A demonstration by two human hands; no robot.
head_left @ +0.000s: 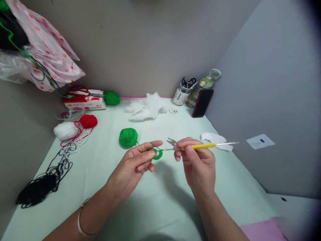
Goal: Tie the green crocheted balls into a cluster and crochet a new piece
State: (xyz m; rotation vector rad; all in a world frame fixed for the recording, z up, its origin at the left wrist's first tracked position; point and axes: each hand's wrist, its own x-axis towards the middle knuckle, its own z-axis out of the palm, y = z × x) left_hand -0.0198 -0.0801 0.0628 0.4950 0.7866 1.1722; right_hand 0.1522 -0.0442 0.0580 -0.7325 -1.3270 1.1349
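Note:
Between the thumb and fingers of my left hand (pixel 137 159) is a small green crochet ring (pixel 158 155), with green yarn running over the raised index finger. My right hand (pixel 198 164) grips a crochet hook (pixel 203 146) by its yellow handle. The hook's thin metal tip points left and meets the yarn at the ring's upper edge; whether it is inside a loop I cannot tell. Just beyond my left hand lies a ball of green yarn (pixel 128 137), its strand leading toward the fingers. Small scissors (pixel 171 141) show partly behind my right hand.
White stuffing (pixel 150 107) lies at the back, near a pen jar (pixel 181 94), a bottle (pixel 194 97) and a leaning phone (pixel 202 103). Black yarn (pixel 38 189), white yarn (pixel 65 130) and red yarn (pixel 88 121) lie left, before a box (pixel 86 104) with red-handled scissors.

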